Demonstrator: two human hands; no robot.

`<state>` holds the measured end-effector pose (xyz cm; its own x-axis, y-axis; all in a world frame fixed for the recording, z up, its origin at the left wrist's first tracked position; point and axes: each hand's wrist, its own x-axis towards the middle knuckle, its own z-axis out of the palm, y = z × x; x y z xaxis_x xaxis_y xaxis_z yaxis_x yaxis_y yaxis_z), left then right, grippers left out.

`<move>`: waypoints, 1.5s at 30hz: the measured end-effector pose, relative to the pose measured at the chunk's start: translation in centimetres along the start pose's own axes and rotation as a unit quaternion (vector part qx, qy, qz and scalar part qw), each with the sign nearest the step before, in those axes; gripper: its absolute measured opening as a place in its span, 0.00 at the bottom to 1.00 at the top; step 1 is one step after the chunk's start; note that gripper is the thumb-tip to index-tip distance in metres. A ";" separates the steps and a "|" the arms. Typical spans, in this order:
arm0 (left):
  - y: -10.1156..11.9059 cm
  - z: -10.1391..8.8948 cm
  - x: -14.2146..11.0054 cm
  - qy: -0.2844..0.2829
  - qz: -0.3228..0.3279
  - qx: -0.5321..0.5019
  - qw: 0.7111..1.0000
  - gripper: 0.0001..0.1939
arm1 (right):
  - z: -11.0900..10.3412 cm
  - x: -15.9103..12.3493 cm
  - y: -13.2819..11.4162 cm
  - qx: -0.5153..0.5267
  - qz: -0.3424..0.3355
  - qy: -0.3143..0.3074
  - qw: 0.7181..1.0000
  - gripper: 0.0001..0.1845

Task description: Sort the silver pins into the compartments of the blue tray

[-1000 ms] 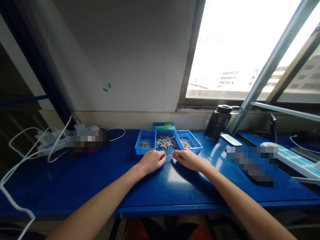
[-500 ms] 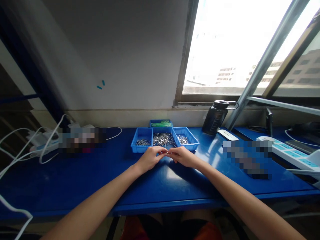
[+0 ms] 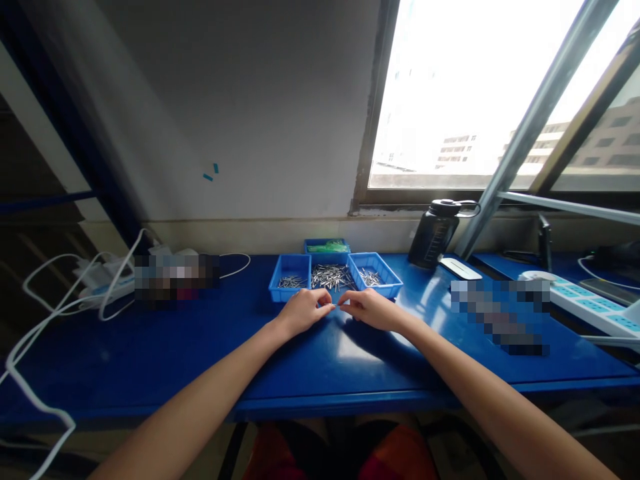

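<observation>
Holding both hands close together above the blue table (image 3: 160, 360), we are working with our fingertips nearly meeting. Our left hand (image 3: 304, 311) is pinching narrowly, thumb against forefinger, and is gripping a small piece (image 3: 334, 305), of which only a pale bit is showing between the two hands. Our right hand (image 3: 371, 309) is facing it with thumb and forefinger set narrow, just beside the same small piece; we are not able to tell whether these fingers are gripping its end or only standing next to it.

Just beyond our hands, two trays are standing on the table: the left tray (image 3: 293, 265) is holding some loose metal pins (image 3: 291, 283), and the right tray (image 3: 387, 291) is holding a similar handful. Between them a larger heap of pins (image 3: 331, 276) is lying in a tangle, pointing every way. Behind the heap, near the wall, a rear tray (image 3: 325, 257) is holding something green (image 3: 327, 247). Farther to our right, a dark bottle (image 3: 434, 235) is standing near a flat white object (image 3: 461, 269), and a white power strip (image 3: 585, 302) is lying well apart from our hands.
</observation>
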<state>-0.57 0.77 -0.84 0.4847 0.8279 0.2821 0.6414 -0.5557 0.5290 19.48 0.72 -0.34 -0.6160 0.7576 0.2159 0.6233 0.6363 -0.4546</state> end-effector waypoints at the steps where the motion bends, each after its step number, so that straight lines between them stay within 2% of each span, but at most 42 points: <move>1: 0.0 0.0 0.0 -0.002 -0.002 0.004 1.000 0.12 | 0.0 0.0 0.0 -0.012 0.001 0.002 1.000 0.14; 9: 0.2 -0.1 0.0 -0.013 0.006 -0.002 1.000 0.18 | -0.1 0.0 0.2 -0.043 0.005 0.007 0.999 0.13; 15: 0.3 -0.7 -0.2 0.004 0.013 0.045 0.999 0.17 | -0.4 0.0 0.8 -0.073 0.013 0.047 0.996 0.13; 19: 0.4 -0.8 -0.2 0.012 -0.007 0.092 0.996 0.16 | -0.4 0.1 0.7 -0.082 0.009 0.036 0.996 0.13; 22: 0.5 -0.9 -0.3 -0.011 -0.020 0.108 0.994 0.16 | -0.1 0.0 0.5 -0.087 0.008 0.023 0.996 0.13; 28: 0.8 -0.7 -0.5 -0.053 0.024 0.136 0.989 0.15 | 0.1 -0.1 0.5 -0.084 -0.006 0.012 0.996 0.15; 36: 0.6 -0.4 -0.4 -0.043 -0.009 0.175 0.984 0.18 | 0.0 -0.1 0.2 -0.091 -0.007 0.028 0.995 0.15; 45: 0.4 -0.3 -0.2 -0.050 -0.010 0.207 0.977 0.20 | -0.3 -0.3 -0.2 -0.117 -0.024 0.052 0.991 0.13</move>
<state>-0.64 0.42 -0.43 0.5118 0.8390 0.1847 0.8269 -0.5394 0.1589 19.63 0.40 -0.03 -0.6023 0.7290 0.3251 0.6971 0.6788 -0.2306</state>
